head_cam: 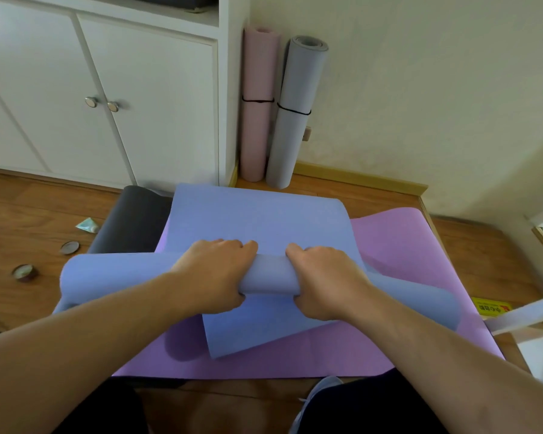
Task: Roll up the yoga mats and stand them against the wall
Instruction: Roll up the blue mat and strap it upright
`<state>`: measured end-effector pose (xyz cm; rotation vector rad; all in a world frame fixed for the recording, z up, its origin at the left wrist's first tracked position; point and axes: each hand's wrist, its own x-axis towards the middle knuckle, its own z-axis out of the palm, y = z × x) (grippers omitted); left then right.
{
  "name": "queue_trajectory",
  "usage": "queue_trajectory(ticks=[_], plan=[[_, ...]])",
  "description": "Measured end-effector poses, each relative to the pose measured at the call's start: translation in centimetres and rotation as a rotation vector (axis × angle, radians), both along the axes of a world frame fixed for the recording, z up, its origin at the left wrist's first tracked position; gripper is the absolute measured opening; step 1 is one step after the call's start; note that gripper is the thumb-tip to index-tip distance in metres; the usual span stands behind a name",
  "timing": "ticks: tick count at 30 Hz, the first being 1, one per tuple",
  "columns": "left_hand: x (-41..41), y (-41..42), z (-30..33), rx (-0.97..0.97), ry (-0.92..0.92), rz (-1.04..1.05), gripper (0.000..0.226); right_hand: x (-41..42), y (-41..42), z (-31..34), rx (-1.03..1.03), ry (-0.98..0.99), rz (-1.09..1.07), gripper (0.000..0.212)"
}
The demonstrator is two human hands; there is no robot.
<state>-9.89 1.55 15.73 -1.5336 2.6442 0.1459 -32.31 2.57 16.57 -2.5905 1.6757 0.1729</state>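
The blue yoga mat (257, 220) is being rolled on the floor (489, 264), atop a purple mat (405, 255). The roll's middle is gripped by the left hand (215, 275) and the right hand (325, 283), fingers curled over the top and thumbs underneath. Unrolled length lies beyond the hands; a loose flap lies below them. The roll appears skewed, its right end trailing lower. Telescoping is judged likely if the skew is not corrected. A pink rolled mat (257, 104) and a grey rolled mat (295, 114) are stood against the wall (420, 89) beyond the hands.
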Motion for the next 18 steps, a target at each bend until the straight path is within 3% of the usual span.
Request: queue_trajectory(ticks=[4, 8, 10, 13, 18], plan=[[-0.2, 0.1, -0.4, 0.001, 0.014, 0.016, 0.038, 0.1, 0.4, -0.1, 0.004, -0.010, -0.013, 0.046], [0.3, -0.9, 0.7, 0.166, 0.046, 0.067, 0.037, 0.5, 0.3, 0.4, -0.099, 0.040, 0.022, 0.088], [0.5, -1.1, 1.1, 0.213, 0.066, 0.081, 0.039, 0.6, 0.1, 0.5, -0.117, 0.074, 0.034, 0.079], [0.6, -0.7, 0.9, 0.204, 0.026, 0.062, 0.042, 0.7, 0.2, 0.0, -0.069, 0.073, 0.053, 0.046], [-0.5, 0.3, -0.2, -0.023, -0.002, -0.009, 0.047, 0.3, -0.2, 0.1, 0.030, 0.014, -0.026, 0.038]])
